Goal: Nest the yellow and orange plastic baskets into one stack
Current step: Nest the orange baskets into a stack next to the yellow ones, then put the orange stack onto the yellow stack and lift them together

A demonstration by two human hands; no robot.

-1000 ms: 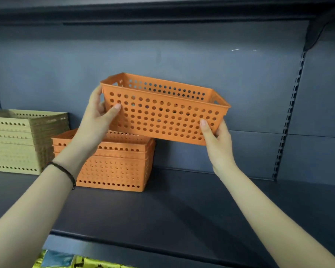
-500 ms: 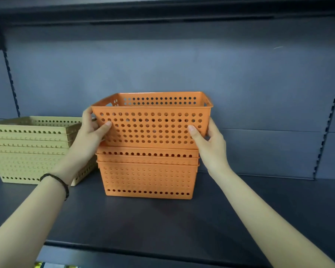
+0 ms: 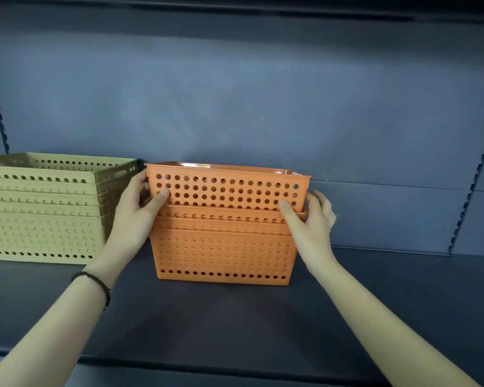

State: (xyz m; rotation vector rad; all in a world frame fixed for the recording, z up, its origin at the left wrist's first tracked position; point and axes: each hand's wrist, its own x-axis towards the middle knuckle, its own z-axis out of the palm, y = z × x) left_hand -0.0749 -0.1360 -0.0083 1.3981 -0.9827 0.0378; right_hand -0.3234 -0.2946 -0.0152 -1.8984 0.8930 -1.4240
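On the orange stack (image 3: 224, 252), left grip (image 3: 134, 222) and right grip (image 3: 310, 227) clasp the top basket (image 3: 227, 188), now lower.

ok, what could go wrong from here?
1. The top orange basket sits proud of the orange stack; uneven pressure could jam it crooked.
2. The right hand has its thumb at the seam between them; it might get pinched.
3. The left hand works in the gap beside the yellow stack and could nudge it.

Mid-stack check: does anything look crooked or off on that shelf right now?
The top orange basket stands proud of the orange stack, with several hole rows showing where the lower rims show one. Its rim dips slightly rightward, so it is not yet seated. The yellow stack looks evenly nested.
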